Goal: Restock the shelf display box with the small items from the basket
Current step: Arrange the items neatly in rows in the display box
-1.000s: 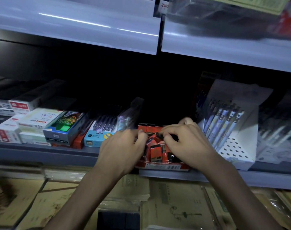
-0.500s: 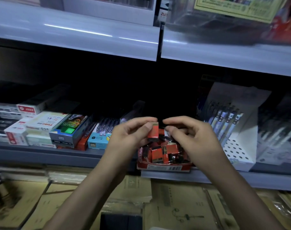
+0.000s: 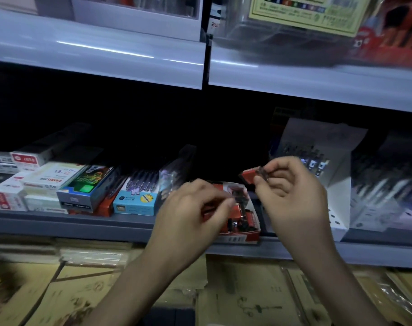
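Item: small red cardboard packet (image 3: 248, 177), pinched in our right hand (image 3: 292, 198) above the red cardboard display box (image 3: 239, 238). Left hand (image 3: 193, 208): grip blurred, cannot tell. Step: stocking; next, we likely slot it in.

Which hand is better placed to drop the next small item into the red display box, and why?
The right hand: it pinches a small red item above the display box. The left hand hovers over the box, but blur hides whether it holds anything.

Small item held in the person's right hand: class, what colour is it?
The small item is red, dark at one end; head view.
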{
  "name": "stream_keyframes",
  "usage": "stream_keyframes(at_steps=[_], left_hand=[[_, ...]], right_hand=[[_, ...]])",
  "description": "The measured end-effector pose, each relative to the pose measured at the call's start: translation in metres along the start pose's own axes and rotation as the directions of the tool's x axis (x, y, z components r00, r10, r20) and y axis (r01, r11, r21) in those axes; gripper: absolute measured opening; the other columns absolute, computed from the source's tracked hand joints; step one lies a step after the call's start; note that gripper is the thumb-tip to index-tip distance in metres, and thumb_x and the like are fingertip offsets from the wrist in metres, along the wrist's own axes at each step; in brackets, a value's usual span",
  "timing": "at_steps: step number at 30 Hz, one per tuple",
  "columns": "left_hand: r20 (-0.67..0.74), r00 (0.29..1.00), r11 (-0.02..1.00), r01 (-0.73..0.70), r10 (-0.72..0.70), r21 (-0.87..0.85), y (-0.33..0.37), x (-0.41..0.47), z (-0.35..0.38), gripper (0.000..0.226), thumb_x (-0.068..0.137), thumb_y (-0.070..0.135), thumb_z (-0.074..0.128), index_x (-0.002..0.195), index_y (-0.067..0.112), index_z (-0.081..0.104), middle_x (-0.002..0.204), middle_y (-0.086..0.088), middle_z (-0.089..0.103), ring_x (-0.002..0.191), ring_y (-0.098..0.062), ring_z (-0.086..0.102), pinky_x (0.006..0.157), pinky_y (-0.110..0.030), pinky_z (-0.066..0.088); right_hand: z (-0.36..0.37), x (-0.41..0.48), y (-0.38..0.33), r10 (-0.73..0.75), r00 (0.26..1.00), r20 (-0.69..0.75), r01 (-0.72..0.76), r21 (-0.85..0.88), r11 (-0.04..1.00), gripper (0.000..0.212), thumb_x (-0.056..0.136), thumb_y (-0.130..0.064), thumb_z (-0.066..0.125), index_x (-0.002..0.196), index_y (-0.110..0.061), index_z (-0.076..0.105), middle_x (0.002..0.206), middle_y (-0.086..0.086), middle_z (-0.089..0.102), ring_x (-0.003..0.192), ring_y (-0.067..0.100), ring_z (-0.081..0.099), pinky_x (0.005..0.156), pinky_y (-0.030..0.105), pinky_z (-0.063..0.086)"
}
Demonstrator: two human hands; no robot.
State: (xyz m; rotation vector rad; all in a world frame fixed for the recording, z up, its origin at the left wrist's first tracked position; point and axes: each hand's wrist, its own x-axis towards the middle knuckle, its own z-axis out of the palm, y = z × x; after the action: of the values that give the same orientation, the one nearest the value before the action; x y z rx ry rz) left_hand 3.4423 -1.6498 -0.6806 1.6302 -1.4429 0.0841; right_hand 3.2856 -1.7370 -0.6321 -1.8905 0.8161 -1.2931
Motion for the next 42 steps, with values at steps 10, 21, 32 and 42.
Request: stream_keyframes(at_steps=[10, 21, 32, 42], left_hand=[[0.211, 0.974, 0.952, -0.14, 0.083, 0.272, -0.007, -0.014, -0.001, 0.055, 0.098, 0.074, 0.036, 0.13, 0.041, 0.065, 0.114, 0.025, 0.057, 0.108, -0.002, 0.05, 0.094, -0.031, 0.039], [-0.006, 1.0, 1.0, -0.008, 0.008, -0.004, -0.01, 0.012, 0.01, 0.037, 0.096, 0.045, 0.057, 0.13, 0.034, 0.064, 0.11, 0.02, 0.062, 0.102, -0.005, 0.06, 0.087, -0.033, 0.051], [0.233, 0.972, 0.947, -0.1, 0.028, 0.306, -0.015, 0.006, 0.004, 0.054, 0.1, 0.072, 0.026, 0.137, 0.047, 0.056, 0.134, 0.025, 0.051, 0.124, -0.004, 0.045, 0.103, -0.041, 0.034], [0.303, 0.948, 0.935, -0.194, 0.101, 0.296, -0.022, 0.003, 0.001, 0.058, 0.095, 0.075, 0.035, 0.131, 0.038, 0.062, 0.13, 0.022, 0.056, 0.114, -0.007, 0.053, 0.095, -0.039, 0.04]], right_hand=[[-0.001, -0.007, 0.02, -0.088, 0.995, -0.051, 0.076, -0.192, 0.978, 0.028, 0.086, 0.001, 0.075, 0.086, -0.02, 0.056, 0.077, -0.004, 0.068, 0.073, 0.007, 0.071, 0.066, 0.022, 0.06], [0.011, 0.0, 0.019, -0.014, 0.998, 0.053, 0.017, -0.048, 0.999, 0.019, 0.091, -0.005, 0.073, 0.096, -0.021, 0.065, 0.083, -0.01, 0.072, 0.085, 0.003, 0.071, 0.076, 0.017, 0.057], [0.016, 0.008, 0.014, -0.037, 0.998, 0.042, 0.045, -0.209, 0.977, 0.022, 0.097, -0.013, 0.063, 0.101, -0.031, 0.051, 0.086, -0.013, 0.069, 0.082, 0.005, 0.069, 0.072, 0.036, 0.06], [0.026, 0.018, 0.021, 0.022, 0.998, 0.056, -0.006, -0.273, 0.962, 0.019, 0.098, -0.015, 0.058, 0.1, -0.033, 0.061, 0.075, 0.007, 0.069, 0.065, 0.031, 0.068, 0.059, 0.052, 0.056]])
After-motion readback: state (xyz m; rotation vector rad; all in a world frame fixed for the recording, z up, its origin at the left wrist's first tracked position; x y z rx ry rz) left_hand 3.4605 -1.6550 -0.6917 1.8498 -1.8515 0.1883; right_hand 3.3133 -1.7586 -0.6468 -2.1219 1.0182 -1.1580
